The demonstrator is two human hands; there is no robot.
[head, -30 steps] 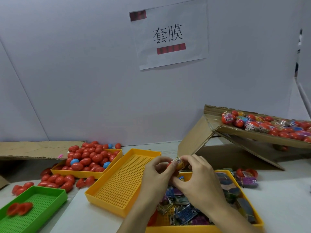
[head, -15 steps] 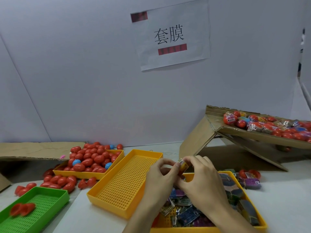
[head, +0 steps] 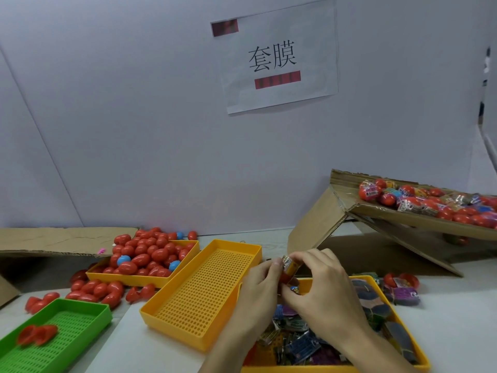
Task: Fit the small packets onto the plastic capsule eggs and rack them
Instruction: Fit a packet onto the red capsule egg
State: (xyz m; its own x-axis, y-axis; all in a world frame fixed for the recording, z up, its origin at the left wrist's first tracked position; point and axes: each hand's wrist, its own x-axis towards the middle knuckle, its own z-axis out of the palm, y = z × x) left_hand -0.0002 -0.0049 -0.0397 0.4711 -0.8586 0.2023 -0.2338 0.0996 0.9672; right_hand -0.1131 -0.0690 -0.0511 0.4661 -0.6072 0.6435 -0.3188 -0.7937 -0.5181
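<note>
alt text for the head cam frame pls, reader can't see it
Both hands, left hand and right hand, pinch a red capsule egg while working a printed packet onto it, above a yellow tray of packets. An empty yellow tray and a tray of red eggs sit left; a cardboard rack of wrapped eggs stands right.

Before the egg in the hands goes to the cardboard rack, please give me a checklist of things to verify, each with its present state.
1. Both hands hold the piece: left hand and right hand pinch the capsule egg. Ok.
2. Packet fully seated on the egg: fingers hide most of it. Cannot tell.
3. Free space on the cardboard rack: its right part is cut off by the frame. Cannot tell.
4. Packet supply: yellow packet tray has many. Ok.
5. Bare egg supply: yellow egg tray is heaped. Ok.
</note>
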